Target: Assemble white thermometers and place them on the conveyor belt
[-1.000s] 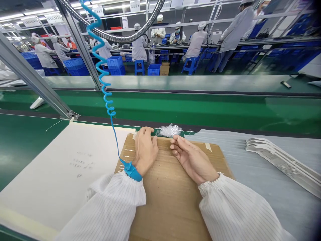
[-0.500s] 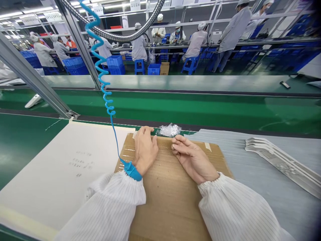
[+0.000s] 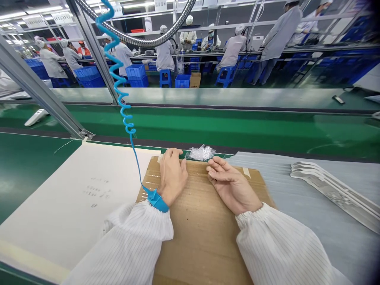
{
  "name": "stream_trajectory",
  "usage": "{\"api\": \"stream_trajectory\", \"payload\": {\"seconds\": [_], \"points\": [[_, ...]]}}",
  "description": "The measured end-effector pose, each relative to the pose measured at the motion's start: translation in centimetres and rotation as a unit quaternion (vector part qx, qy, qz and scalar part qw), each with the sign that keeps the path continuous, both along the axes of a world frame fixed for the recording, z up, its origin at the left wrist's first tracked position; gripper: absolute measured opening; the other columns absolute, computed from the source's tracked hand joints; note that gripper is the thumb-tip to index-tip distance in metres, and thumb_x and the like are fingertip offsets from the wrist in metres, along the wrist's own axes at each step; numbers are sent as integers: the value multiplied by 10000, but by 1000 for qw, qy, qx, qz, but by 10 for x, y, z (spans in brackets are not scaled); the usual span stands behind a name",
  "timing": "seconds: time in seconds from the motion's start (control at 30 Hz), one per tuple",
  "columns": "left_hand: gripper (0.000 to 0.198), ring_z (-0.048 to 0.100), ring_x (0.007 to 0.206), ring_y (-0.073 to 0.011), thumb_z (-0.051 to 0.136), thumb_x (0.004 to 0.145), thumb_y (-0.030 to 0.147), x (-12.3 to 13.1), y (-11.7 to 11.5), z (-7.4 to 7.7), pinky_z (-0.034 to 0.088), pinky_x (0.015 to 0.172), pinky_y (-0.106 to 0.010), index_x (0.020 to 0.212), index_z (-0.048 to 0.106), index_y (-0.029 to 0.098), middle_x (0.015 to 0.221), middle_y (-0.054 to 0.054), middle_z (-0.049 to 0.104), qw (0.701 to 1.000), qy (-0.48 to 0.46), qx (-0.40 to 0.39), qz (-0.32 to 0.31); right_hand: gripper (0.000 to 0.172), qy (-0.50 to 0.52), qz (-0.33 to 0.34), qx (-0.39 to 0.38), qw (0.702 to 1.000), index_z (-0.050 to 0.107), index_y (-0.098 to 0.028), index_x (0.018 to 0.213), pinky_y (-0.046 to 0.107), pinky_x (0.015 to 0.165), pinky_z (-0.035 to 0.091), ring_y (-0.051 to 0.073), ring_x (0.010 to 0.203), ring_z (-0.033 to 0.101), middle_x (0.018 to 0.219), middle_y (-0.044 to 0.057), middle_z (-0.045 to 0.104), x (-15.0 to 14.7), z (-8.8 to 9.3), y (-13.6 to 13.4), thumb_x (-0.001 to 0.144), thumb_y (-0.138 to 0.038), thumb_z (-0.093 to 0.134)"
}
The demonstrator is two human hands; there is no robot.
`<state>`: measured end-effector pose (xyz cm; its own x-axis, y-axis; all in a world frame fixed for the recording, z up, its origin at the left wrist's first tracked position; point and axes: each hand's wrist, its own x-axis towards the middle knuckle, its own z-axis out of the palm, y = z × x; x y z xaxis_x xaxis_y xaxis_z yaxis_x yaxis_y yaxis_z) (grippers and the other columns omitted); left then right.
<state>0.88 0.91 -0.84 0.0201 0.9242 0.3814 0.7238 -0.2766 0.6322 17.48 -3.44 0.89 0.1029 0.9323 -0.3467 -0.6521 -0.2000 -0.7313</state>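
Note:
A sheet of brown cardboard lies on the bench in front of me. My left hand rests palm down on its far left part, the fingers stretched toward the far edge, with nothing visible in them. Around that wrist is a blue wrist strap, joined to a coiled blue cord that hangs from above. Over the far right part of the cardboard is my right hand, turned on its side with loosely bent fingers and no object visible in it. Crumpled clear plastic lies just beyond, between both hands.
Several long, pale moulded parts lie stacked on grey foam sheeting at right. White paper with writing covers the left. Beyond runs a green conveyor belt carrying a white part. A metal post slants at left; people work behind.
My right hand has shifted slightly right and its fingers have loosened a little. The left hand stays put. The white part on the belt has moved left, and another pale object shows at the right edge.

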Motion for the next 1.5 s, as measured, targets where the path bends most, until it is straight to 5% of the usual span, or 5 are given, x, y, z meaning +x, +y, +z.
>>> {"api": "stream_trajectory", "payload": {"seconds": [0.17, 1.5], "points": [[189, 617, 1103, -287, 584, 895, 79, 1, 0, 0, 494, 1009, -481, 1066, 616, 153, 1133, -126, 661, 1000, -1, 0, -2, 389, 10, 3, 6, 1000, 776, -215, 841, 137, 545, 490, 81, 751, 593, 915, -11, 678, -1, 3, 1, 520, -103, 965], [175, 613, 1102, -274, 590, 895, 96, 0, 1, -4, 492, 1005, -471, 1046, 594, 184, 1130, -104, 654, 1000, 1, 8, -1, 326, -2, 28, 19, 999, 766, -215, 835, 178, 631, 496, 90, 745, 561, 886, -13, 659, -3, 2, 0, 576, -140, 949]]}}
